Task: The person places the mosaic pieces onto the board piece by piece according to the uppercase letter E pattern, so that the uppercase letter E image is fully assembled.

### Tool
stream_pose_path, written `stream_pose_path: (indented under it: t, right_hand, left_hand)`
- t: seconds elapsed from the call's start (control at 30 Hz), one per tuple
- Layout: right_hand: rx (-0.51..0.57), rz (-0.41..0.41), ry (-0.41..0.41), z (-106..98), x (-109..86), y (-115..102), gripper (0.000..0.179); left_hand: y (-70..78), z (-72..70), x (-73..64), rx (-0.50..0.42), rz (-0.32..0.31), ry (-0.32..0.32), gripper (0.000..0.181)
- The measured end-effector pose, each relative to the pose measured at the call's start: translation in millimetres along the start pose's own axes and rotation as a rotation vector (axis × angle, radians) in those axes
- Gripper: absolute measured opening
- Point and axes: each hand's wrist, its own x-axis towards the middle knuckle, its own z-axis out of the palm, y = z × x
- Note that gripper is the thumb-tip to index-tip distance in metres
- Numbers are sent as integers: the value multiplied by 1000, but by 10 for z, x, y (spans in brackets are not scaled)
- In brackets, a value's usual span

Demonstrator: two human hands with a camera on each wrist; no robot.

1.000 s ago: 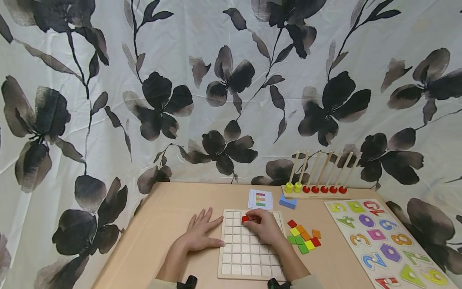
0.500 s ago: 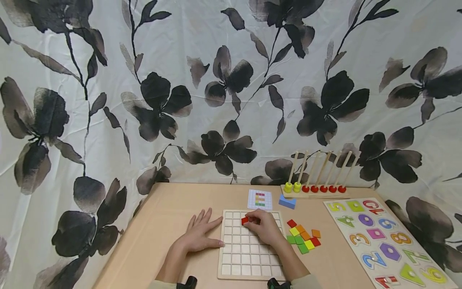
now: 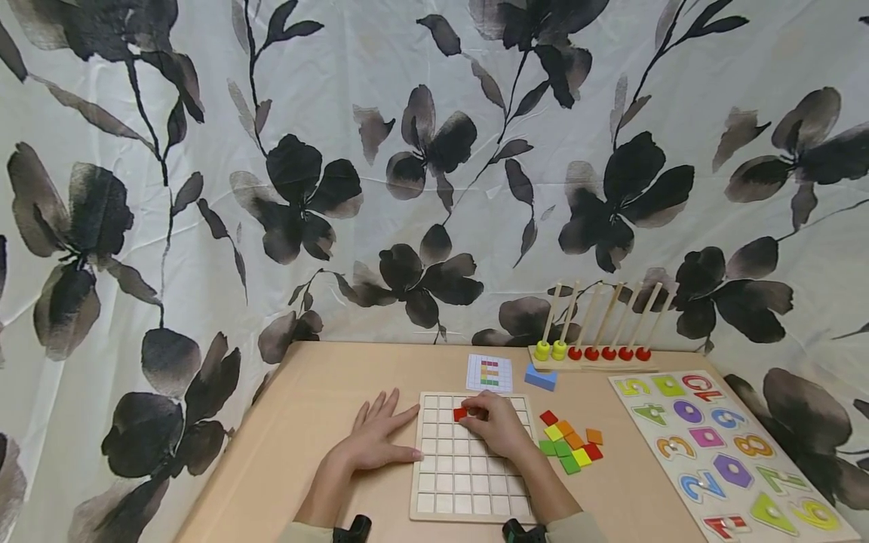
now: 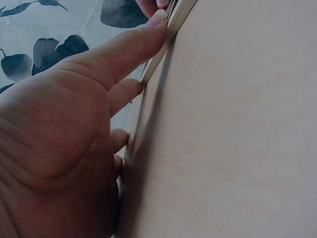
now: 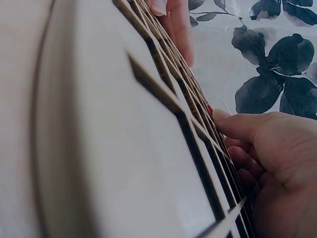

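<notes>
Right hand [image 3: 500,428] pinches red tile [image 3: 459,413] at grid board [image 3: 444,484]; left hand [image 3: 373,443], fingers spread, touches board edge; loose tiles [image 3: 563,449] remain unplaced.

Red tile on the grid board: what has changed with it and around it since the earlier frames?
The red tile appears to have shifted very slightly, down or nearer; I can't tell which. Nothing was let go: the right hand still has its fingers on it. The left hand stays at the left edge of the grid board; the loose tiles lie as before.
</notes>
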Motion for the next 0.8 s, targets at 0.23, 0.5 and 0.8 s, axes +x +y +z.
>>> stream_pose_path:
  t: [0.23,0.5,0.8]
  right_hand:
    - [15,32,12,-30,-17,-20,28]
    - [150,60,99,-405,-42,-131,33]
    - [139,110,219,-934,-233,113,35]
  left_hand:
    - [11,6,-5,2,3,-10,89]
    - [36,-52,-38,19,21,-2,88]
    - [62,-30,-33,5,11,-5,88]
